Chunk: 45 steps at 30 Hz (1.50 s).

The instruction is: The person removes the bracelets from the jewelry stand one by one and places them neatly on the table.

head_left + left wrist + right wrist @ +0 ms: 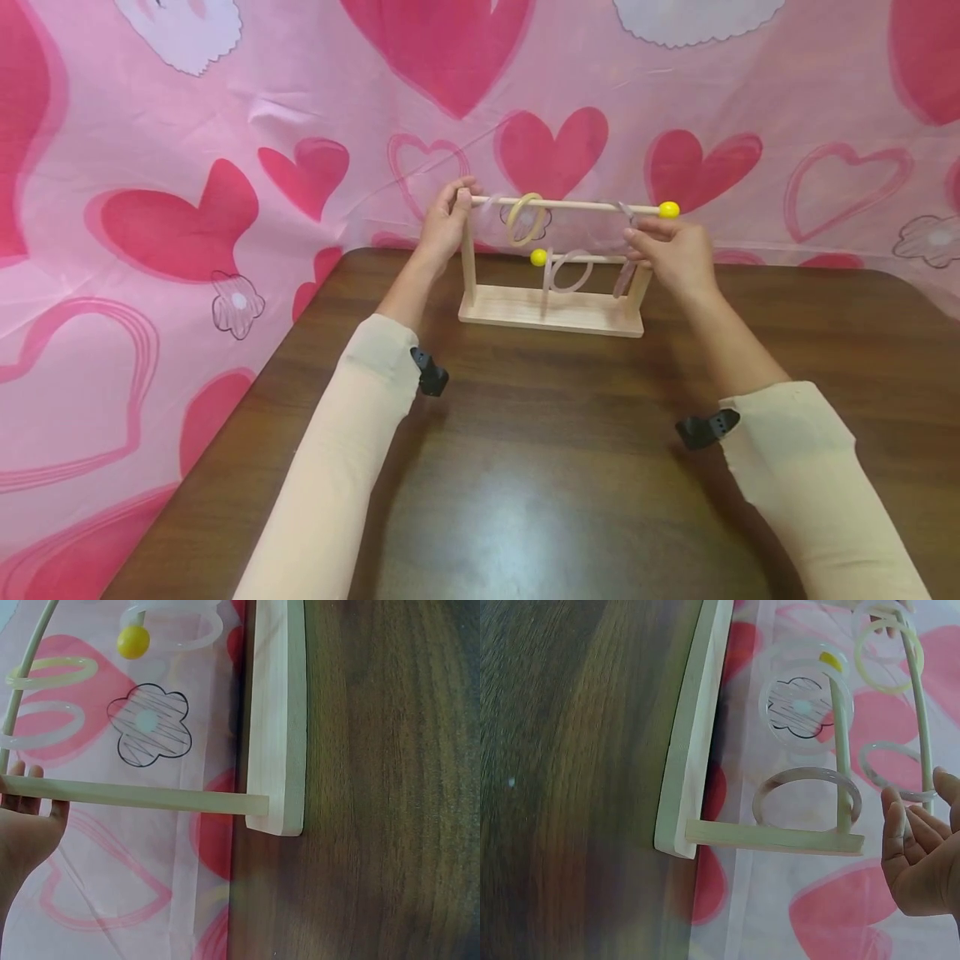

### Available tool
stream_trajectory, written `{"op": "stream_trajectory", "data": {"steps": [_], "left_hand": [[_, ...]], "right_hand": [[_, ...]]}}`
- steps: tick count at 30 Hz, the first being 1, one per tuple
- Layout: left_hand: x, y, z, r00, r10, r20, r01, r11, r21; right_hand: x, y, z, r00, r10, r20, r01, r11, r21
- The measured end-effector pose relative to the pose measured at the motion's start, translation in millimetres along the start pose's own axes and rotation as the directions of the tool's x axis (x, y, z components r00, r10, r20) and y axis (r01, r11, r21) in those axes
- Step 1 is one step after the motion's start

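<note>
Gripping left hand (447, 218): pale wooden two-bar rack (570, 317).
Right hand (678, 254): pinches round, glossy grey bangle (865, 763).
Bangle: probably light, stiff, slippery, brittle; hold its rim.

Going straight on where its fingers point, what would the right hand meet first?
Likely the greyish ring on the upper rod, right beside the right hand; whether they already touch is unclear.

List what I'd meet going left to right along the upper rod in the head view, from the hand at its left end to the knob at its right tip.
Left hand → pale ring → yellow ring → greyish ring → yellow knob.
</note>
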<state>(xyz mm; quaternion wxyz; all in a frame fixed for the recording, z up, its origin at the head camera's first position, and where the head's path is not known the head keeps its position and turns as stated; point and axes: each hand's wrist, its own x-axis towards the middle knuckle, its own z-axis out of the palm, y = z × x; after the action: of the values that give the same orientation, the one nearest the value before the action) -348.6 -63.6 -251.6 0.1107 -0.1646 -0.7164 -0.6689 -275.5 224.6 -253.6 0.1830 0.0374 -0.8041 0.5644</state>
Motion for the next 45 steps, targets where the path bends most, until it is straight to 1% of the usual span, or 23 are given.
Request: {"op": "stream_trajectory", "data": {"steps": [4,5,8,10,13,16,22,24,30,36,41,45], "left_hand": [[0.3,-0.9,0.8,1.000,0.011,-0.001,-0.011,1.000,-0.012],[-1.7,2.0,1.2,1.000,0.007,0.001,-0.007,1.000,-0.016],[-2.0,1.0,1.3,1.000,0.017,-0.001,-0.017,1.000,-0.016],[-2.4,0.6,0.7,1.000,0.009,-0.002,-0.009,1.000,-0.005],[-0.7,-2.6,-0.7,1.000,-0.002,-0.008,0.002,1.000,0.003],[-1.5,-2.0,-1.7,1.000,-0.010,-0.011,0.010,1.000,0.006],[-1.6,-1.9,-1.8,1.000,-0.003,-0.015,0.003,1.000,0.009],[-1.0,-2.2,-1.4,1.000,-0.004,-0.018,0.004,1.000,0.007],[0.2,-2.8,-0.8,1.000,-0.009,-0.020,0.009,1.000,0.010],[0.2,-1.7,-0.7,1.000,-0.011,-0.021,0.011,1.000,0.002],[-0.7,-1.1,-1.0,1.000,0.001,-0.013,-0.001,1.000,0.016],[-0.8,-0.3,-1.0,1.000,-0.010,-0.003,0.010,1.000,-0.001]], "right_hand": [[0.9,3,0,0.999,0.021,-0.025,-0.020,1.000,0.004],[1.0,4,1,0.999,0.028,-0.029,-0.027,1.000,0.009],[1.4,7,2,0.998,0.053,-0.032,-0.051,0.997,0.064],[1.6,8,4,0.997,0.063,-0.036,-0.058,0.991,0.118],[1.9,8,7,0.997,0.060,-0.048,-0.050,0.981,0.189],[2.9,8,10,0.997,0.045,-0.070,-0.030,0.979,0.201],[3.9,8,14,0.994,0.034,-0.103,-0.008,0.971,0.239],[3.6,9,14,0.994,0.036,-0.107,-0.005,0.961,0.275],[2.3,9,15,0.991,0.058,-0.122,-0.005,0.920,0.392],[2.2,10,15,0.988,0.073,-0.140,-0.002,0.892,0.453],[1.5,9,14,0.985,0.081,-0.154,0.005,0.871,0.490],[0.8,9,13,0.981,0.083,-0.174,0.019,0.857,0.515]]}}
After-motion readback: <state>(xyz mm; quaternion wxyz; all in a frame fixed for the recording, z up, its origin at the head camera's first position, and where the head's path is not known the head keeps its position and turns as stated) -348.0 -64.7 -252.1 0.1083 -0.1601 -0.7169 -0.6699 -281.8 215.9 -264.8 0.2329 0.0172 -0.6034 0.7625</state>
